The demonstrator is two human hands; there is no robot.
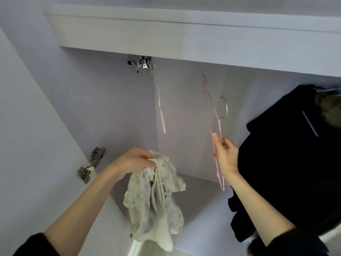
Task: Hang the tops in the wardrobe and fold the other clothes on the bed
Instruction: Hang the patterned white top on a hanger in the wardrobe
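My left hand [135, 159] grips a small cream top [155, 204] with a faint print and a frilled edge; it hangs bunched below the fist, inside the open wardrobe [114, 108]. My right hand [225, 154] pinches a thin pink wire hanger [217, 143], held upright and off the rail, its metal hook [225, 108] at the top. A white hanger [160, 111] hangs blurred further left. The two hands are apart, the top left of the pink hanger.
A dark jacket [287, 163] hangs at the right, close to my right forearm. Several metal hanger hooks [143, 64] cluster under the white shelf [184, 34]. Door hinges [90, 165] sit on the left wall. A white edge [140, 248] shows at the bottom.
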